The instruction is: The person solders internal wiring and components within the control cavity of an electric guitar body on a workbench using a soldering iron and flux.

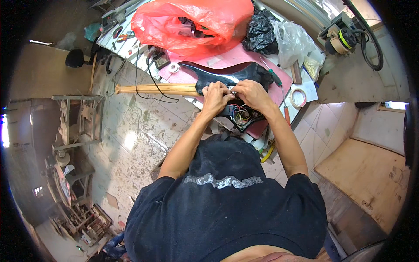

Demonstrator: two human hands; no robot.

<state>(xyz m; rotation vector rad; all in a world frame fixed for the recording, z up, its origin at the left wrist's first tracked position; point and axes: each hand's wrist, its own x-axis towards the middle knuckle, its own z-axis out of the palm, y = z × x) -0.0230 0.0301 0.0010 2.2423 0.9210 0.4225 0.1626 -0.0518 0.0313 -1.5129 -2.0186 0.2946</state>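
Black and glossy, the guitar (256, 71) lies directly under both hands on a pink sheet (178, 77) over the white surface (124, 49), its body reaching past the right hand (253, 94) and its neck (157, 89) running out leftward from beside the left hand (215, 98), beyond the surface's edge. Both hands rest on the body with bent fingers drawn close together; whether either one grasps some small part there, I cannot tell. Counted out, there is one guitar, two tape rolls, a white one (173, 67) by the neck side and a wider one (298, 98) at right, two screwdrivers, one green-handled (275, 77) and one orange-handled (286, 115), and three plastic bags: red (152, 22), black (260, 32) and clear (293, 41). The guitar's body has curved horns and a reflective finish, its neck is pale wood with a darker lengthwise stripe, and an open cavity nearest the person's torso shows tangled thin wires (242, 114) in several colours
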